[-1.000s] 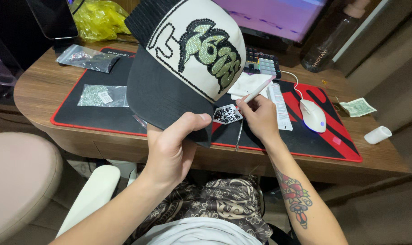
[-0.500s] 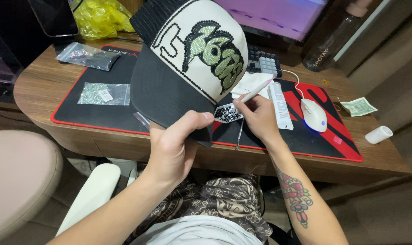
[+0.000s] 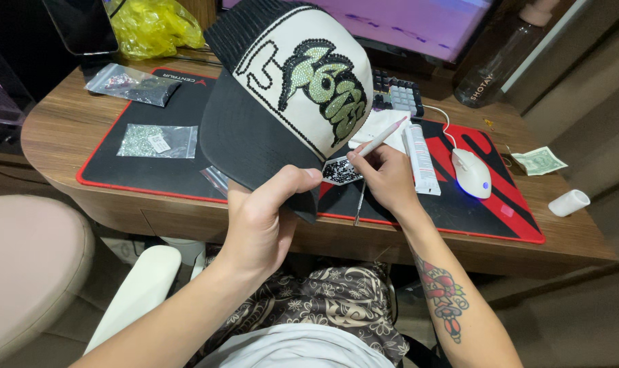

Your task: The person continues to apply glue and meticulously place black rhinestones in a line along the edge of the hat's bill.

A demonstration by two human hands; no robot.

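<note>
A: Item: cap point(image 3: 289, 102), held up over the counter point(image 3: 64, 129) by its brim, our left hand point(image 3: 262, 225) fingers clamped on it. Green lettering looks fully stoned.

B: Right hand point(image 3: 384, 180): fingers closed on a pen tool point(image 3: 384, 135), tip at the small gem tray point(image 3: 341, 170). We judge the black outline near complete; any gaps are too small to tell.

Black-and-cream cap point(image 3: 268, 88), green rhinestone lettering; red-edged black mat point(image 3: 153, 174); white mouse point(image 3: 470, 172).

Cap point(image 3: 282, 102): matt cloth w/ glittery rhinestones, held by fingertips; wood-grain desk point(image 3: 64, 129); matt fabric mat point(image 3: 153, 170); glossy plastic mouse point(image 3: 471, 174).
</note>
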